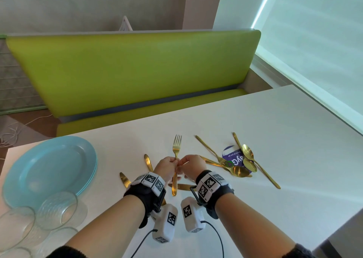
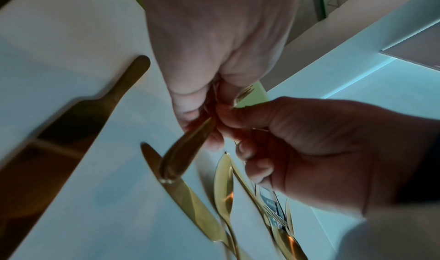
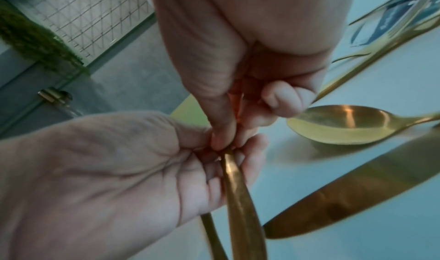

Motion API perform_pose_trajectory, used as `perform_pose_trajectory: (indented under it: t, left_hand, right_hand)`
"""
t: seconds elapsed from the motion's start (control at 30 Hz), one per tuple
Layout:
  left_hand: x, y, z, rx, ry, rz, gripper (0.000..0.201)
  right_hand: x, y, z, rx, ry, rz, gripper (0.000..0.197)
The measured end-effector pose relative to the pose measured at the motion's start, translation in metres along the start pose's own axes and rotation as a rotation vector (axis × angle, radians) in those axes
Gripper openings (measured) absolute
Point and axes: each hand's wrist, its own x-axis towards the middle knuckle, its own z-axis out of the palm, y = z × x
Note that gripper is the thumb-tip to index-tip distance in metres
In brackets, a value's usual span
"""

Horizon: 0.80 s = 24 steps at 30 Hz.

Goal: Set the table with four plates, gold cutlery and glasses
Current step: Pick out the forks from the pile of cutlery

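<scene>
While both hands are hovering over the white table [image 1: 275, 124], the left hand [image 1: 166, 166] and the right hand [image 1: 191, 166] are together pinching the mid-handle of one gold fork [image 1: 176, 155], its tines pointing away toward the green bench [image 1: 127, 71], thumbs and fingertips closing tightly on the metal. Gold knives [image 1: 148, 162] are lying on the table just beside the fork, a heap of gold spoons [image 1: 247, 155] is resting to the fork's right on a purple sticker [image 1: 230, 155], and stacked blue plates [image 1: 49, 171] with clear glasses [image 1: 57, 210] are sitting well to the fork's left.
</scene>
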Motion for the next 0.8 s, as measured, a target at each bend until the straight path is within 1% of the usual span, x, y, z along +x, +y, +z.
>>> perform_pose_trajectory:
  t: [0.1, 0.17, 0.23, 0.3, 0.4, 0.5, 0.57, 0.63, 0.73, 0.8]
  left_hand:
    - [0.005, 0.000, -0.001, -0.001, 0.000, -0.007, 0.018]
    - [0.009, 0.000, -0.003, -0.007, 0.019, 0.000, 0.017]
    - [0.013, 0.002, -0.004, -0.012, 0.050, 0.011, 0.016]
    - [0.017, 0.003, -0.006, -0.019, 0.087, 0.018, 0.015]
    - [0.023, 0.005, -0.012, -0.025, 0.124, 0.022, 0.015]
    - [0.028, 0.006, -0.018, -0.017, 0.135, 0.025, 0.015]
    - [0.031, 0.007, -0.020, -0.017, 0.136, 0.028, 0.015]
    - [0.031, 0.010, -0.022, -0.013, 0.135, 0.025, 0.015]
    - [0.032, 0.013, -0.025, -0.001, 0.134, 0.030, 0.014]
    - [0.033, 0.015, -0.027, 0.005, 0.136, 0.036, 0.013]
  right_hand:
    - [0.006, 0.002, -0.001, -0.016, -0.002, -0.022, 0.023]
    - [0.010, 0.003, -0.006, 0.002, -0.007, -0.009, 0.022]
    - [0.017, 0.005, -0.014, -0.038, 0.017, -0.007, 0.019]
    - [0.027, 0.008, -0.028, -0.147, 0.072, 0.007, 0.011]
    - [0.045, 0.017, -0.048, -0.330, 0.191, 0.065, 0.022]
    - [0.058, 0.025, -0.065, -0.448, 0.285, 0.111, 0.025]
    - [0.066, 0.031, -0.072, -0.538, 0.294, 0.120, 0.026]
    - [0.071, 0.033, -0.073, -0.615, 0.270, 0.131, 0.025]
    - [0.076, 0.033, -0.070, -0.692, 0.248, 0.135, 0.027]
    - [0.078, 0.033, -0.069, -0.724, 0.269, 0.133, 0.026]
